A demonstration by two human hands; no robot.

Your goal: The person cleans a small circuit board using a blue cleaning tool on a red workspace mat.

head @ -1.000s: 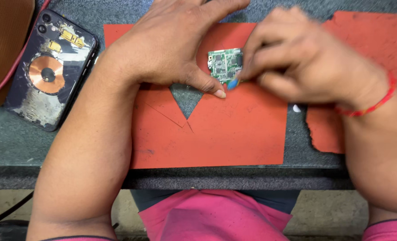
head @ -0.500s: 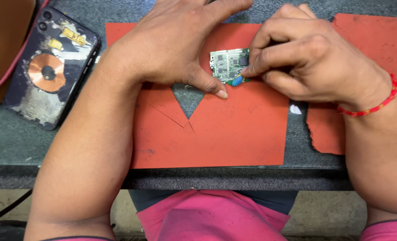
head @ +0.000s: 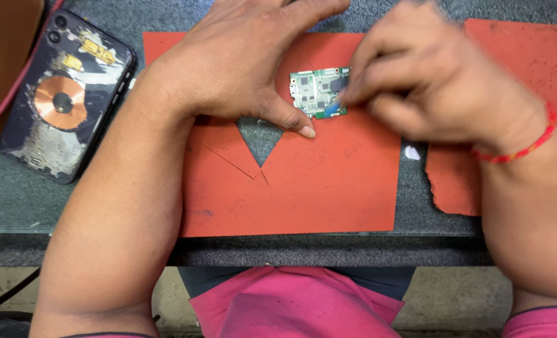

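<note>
On the red mat [head: 303,200], near its top edge, the left hand [head: 241,62] is pressing down the little green board [head: 316,92], while the right hand [head: 435,87] is pinching a small blue tool [head: 332,110] against it; careful, gentle poking is needed.

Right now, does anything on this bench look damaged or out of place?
Yes. The orange rubber mat has a triangular piece cut out near the left hand, plus slits beside it. The second orange mat has a ragged, torn edge. The opened black phone back looks scraped and worn inside.

Counted: two hands, left [head: 241,62] and right [head: 435,81]; one circuit board [head: 316,92]; two red mats [head: 303,181]; one opened phone [head: 62,103].
</note>
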